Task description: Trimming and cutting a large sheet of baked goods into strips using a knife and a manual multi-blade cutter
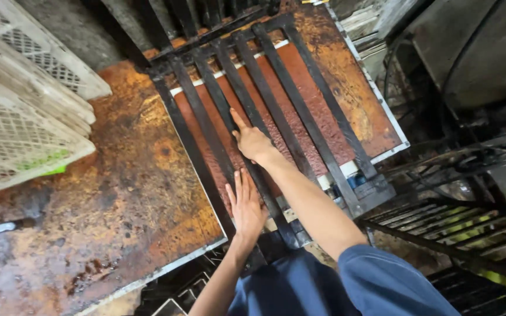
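Hands pressing a black metal grille (pixel 276 111) flat on the rusty bench (pixel 118 193): left hand (pixel 246 206) open-palmed, right hand (pixel 252 142) pointing, neither gripping; positioning step, steady alignment needed.

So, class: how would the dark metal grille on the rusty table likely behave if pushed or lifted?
The grille looks rigid: its welded flat bars run straight. Probably heavy for its size, being solid metal. Lying flat on the table, it should slide, not roll.
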